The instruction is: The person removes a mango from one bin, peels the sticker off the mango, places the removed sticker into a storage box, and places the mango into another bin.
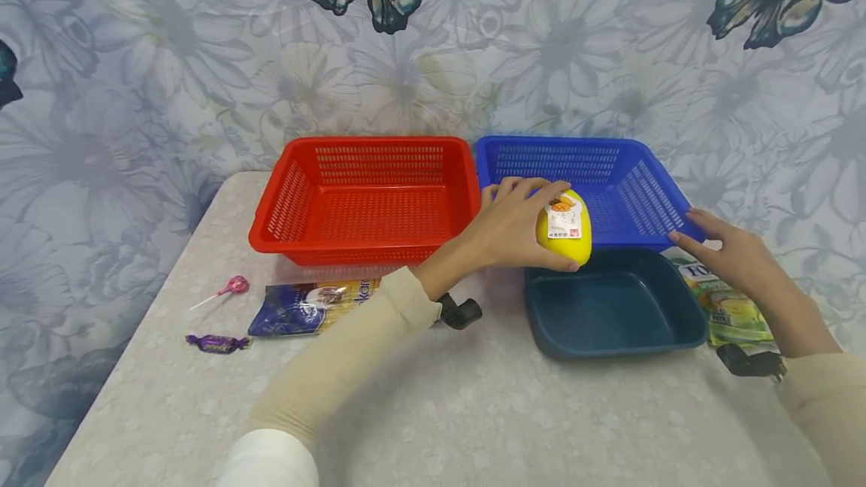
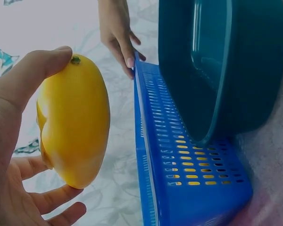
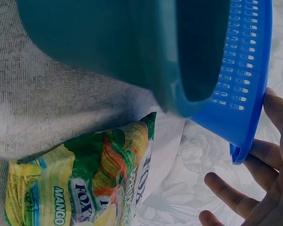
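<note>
Yellow fruit (image 1: 570, 228) hangs in the grip of our left hand (image 1: 510, 228), clasped between thumb and fingers. We see its long axis run crosswise to our left forearm, stem end at the thumb, opposite end toward the fingers, a printed label (image 1: 564, 218) on its side. As we judge it, what matters most is how the fruit lies to the blue basket (image 1: 652, 201): in the head view it overlaps that basket's near side, the basket's interior beyond it, the teal tub (image 1: 629, 352) nearer to us. From the left wrist we see it apart from both; we cannot tell how high it hangs. Our right hand (image 1: 734, 261) is well apart from our left, pinching the blue basket's near right corner, so our left is the nearer hand for any move of the fruit. Yellow shows through the blue basket's slots, but we cannot tell what it is.
</note>
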A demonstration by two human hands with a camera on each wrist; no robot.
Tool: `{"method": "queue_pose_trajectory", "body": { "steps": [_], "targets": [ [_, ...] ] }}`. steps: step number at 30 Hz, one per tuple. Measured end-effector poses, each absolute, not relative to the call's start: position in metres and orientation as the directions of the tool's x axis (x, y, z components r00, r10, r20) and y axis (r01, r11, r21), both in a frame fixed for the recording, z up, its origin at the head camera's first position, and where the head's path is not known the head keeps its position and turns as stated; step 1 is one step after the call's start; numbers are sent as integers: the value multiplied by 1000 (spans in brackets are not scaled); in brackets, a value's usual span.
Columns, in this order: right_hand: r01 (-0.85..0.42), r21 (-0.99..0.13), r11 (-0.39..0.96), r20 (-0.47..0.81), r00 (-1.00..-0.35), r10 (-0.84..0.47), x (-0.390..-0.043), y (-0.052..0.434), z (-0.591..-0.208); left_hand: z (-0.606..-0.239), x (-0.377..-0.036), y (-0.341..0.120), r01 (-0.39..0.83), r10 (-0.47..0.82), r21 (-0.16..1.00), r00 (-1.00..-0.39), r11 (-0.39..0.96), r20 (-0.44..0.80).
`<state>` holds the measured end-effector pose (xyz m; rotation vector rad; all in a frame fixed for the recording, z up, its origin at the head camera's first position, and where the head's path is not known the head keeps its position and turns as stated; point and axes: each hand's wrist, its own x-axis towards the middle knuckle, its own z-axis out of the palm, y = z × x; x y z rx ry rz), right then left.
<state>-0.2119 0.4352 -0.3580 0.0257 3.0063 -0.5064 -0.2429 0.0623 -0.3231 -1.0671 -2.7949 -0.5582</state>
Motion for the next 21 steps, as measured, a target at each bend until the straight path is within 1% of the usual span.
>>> {"method": "queue_pose_trajectory", "body": {
  "steps": [6,21],
  "targets": [
    [48,-342,939,-109,-994,11,-212,436,-361,-327,-233,48,668,631,309,-743,677,225],
    [33,-339,940,-88,-996,4,-212,437,-362,-339,-204,7,675,621,371,-736,638,269]
  ]
}}
